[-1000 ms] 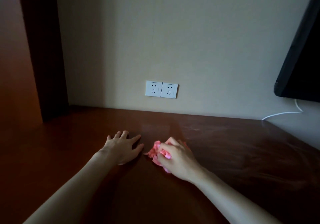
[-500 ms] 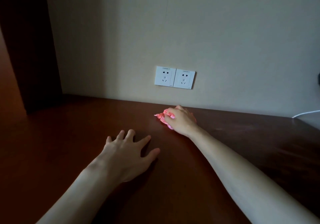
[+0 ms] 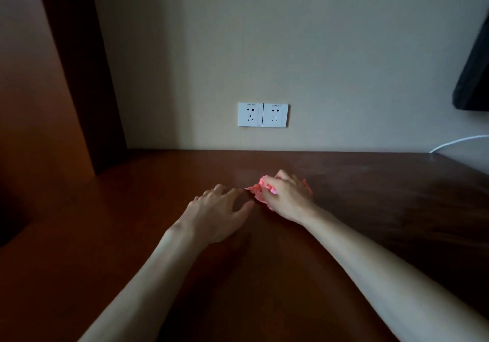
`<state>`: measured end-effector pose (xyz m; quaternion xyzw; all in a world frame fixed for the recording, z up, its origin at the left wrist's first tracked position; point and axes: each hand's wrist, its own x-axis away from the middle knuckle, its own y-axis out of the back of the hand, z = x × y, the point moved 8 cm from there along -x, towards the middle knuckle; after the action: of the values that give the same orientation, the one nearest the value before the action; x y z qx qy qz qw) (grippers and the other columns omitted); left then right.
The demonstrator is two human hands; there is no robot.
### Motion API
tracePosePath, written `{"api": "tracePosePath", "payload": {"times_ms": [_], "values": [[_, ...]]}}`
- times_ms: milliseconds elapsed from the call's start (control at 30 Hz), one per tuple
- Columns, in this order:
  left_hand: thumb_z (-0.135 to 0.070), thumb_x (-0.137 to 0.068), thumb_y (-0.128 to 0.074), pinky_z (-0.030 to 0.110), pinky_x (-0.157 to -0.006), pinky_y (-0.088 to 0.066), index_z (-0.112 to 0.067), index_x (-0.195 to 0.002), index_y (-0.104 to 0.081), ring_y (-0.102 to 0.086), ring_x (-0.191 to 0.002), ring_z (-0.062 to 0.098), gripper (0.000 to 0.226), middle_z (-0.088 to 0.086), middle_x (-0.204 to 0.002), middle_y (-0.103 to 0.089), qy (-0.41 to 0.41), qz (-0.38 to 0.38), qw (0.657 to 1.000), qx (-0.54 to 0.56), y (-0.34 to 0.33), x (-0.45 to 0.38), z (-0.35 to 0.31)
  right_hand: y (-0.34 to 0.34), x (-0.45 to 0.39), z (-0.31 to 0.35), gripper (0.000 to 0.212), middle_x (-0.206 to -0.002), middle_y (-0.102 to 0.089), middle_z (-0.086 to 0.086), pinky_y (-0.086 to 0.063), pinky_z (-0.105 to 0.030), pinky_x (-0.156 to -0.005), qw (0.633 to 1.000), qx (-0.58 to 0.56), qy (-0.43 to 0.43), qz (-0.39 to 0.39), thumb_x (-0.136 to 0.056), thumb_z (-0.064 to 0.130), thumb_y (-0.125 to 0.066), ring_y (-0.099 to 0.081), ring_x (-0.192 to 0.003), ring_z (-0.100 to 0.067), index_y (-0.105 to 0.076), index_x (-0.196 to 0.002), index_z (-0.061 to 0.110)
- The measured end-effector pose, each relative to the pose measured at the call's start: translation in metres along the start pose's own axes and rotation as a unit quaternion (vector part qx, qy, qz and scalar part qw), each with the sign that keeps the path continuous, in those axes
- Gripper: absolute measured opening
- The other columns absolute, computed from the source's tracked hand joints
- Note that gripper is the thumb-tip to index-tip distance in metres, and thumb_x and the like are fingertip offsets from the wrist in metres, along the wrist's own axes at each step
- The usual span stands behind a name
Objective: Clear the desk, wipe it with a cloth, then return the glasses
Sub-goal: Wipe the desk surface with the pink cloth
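Note:
A crumpled pink cloth (image 3: pixel 258 191) lies pressed on the dark reddish-brown desk (image 3: pixel 370 209), near its middle. My right hand (image 3: pixel 287 197) grips the cloth from above, fingers curled round it. My left hand (image 3: pixel 217 213) rests flat on the desk just left of the cloth, fingers spread and straight, its thumb close to the cloth's edge. No glasses are in view.
A double white wall socket (image 3: pixel 263 114) sits on the beige wall above the desk's back edge. A dark wooden side panel (image 3: pixel 79 72) closes off the left. A black screen corner (image 3: pixel 473 77) hangs at the upper right, with a white cable (image 3: pixel 457 140) below it.
My right hand has pulled the cloth back from the wall towards me, ending beside my left hand. The left hand stayed flat on the desk.

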<state>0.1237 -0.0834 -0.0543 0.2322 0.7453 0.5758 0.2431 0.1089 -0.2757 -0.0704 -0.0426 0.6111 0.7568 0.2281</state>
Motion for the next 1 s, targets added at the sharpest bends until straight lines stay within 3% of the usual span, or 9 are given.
{"api": "tracePosePath", "payload": {"times_ms": [167,367,533,700,800,1000], "values": [[-0.073,-0.096,-0.027,0.052,-0.115,-0.033,-0.047,-0.153,-0.033,-0.035,-0.145,0.031,0.063,0.005,-0.157,-0.038,-0.016,-0.003,0.999,-0.038,-0.016,0.066,-0.037,0.029,0.086,0.023,0.067,-0.114,-0.056,0.008,-0.044,-0.048,-0.098,0.999,-0.025,0.026,0.013,-0.079,0.068,-0.021,-0.053,-0.113,-0.027,-0.063,-0.125,0.042],[-0.074,-0.097,-0.026,0.049,-0.118,-0.030,-0.045,-0.152,-0.037,-0.035,-0.146,0.030,0.063,0.003,-0.159,-0.038,-0.014,-0.025,0.998,-0.053,-0.028,0.098,-0.038,0.048,0.151,0.022,0.047,-0.101,-0.050,0.014,-0.046,-0.044,-0.090,0.997,-0.024,0.066,0.020,-0.086,0.061,-0.029,-0.057,-0.103,-0.025,-0.060,-0.112,0.039],[-0.074,-0.097,-0.022,0.050,-0.119,-0.029,-0.044,-0.155,-0.032,-0.031,-0.149,0.031,0.066,0.005,-0.161,-0.034,-0.015,-0.024,0.997,-0.065,-0.028,0.094,-0.040,0.058,0.177,0.021,0.055,-0.109,-0.052,0.013,-0.043,-0.044,-0.092,0.996,-0.007,0.088,0.015,-0.089,0.061,-0.027,-0.052,-0.103,-0.020,-0.063,-0.122,0.037],[-0.071,-0.099,-0.017,0.050,-0.117,-0.028,-0.048,-0.159,-0.012,-0.030,-0.149,0.032,0.065,0.007,-0.163,-0.029,-0.012,-0.019,0.995,-0.095,-0.034,0.096,-0.041,0.055,0.154,0.023,0.058,-0.119,-0.053,0.012,-0.042,-0.046,-0.098,0.999,0.015,0.033,0.025,-0.088,0.065,-0.026,-0.050,-0.114,-0.021,-0.060,-0.127,0.040],[-0.073,-0.098,-0.016,0.050,-0.117,-0.028,-0.050,-0.158,-0.017,-0.032,-0.147,0.031,0.064,0.007,-0.161,-0.030,-0.009,-0.018,0.994,-0.109,-0.032,0.097,-0.041,0.053,0.144,0.025,0.046,-0.123,-0.053,0.010,-0.041,-0.046,-0.099,0.999,0.029,0.014,0.013,-0.095,0.058,-0.039,-0.051,-0.117,-0.025,-0.058,-0.132,0.040],[-0.075,-0.096,-0.017,0.051,-0.118,-0.028,-0.047,-0.158,-0.022,-0.030,-0.148,0.030,0.068,0.006,-0.162,-0.031,-0.012,-0.026,0.995,-0.098,-0.032,0.095,-0.039,0.061,0.167,0.028,0.038,-0.122,-0.054,0.010,-0.031,-0.029,-0.075,0.998,0.019,0.056,-0.011,-0.101,0.050,-0.045,-0.056,-0.112,-0.021,-0.060,-0.132,0.036]]}}
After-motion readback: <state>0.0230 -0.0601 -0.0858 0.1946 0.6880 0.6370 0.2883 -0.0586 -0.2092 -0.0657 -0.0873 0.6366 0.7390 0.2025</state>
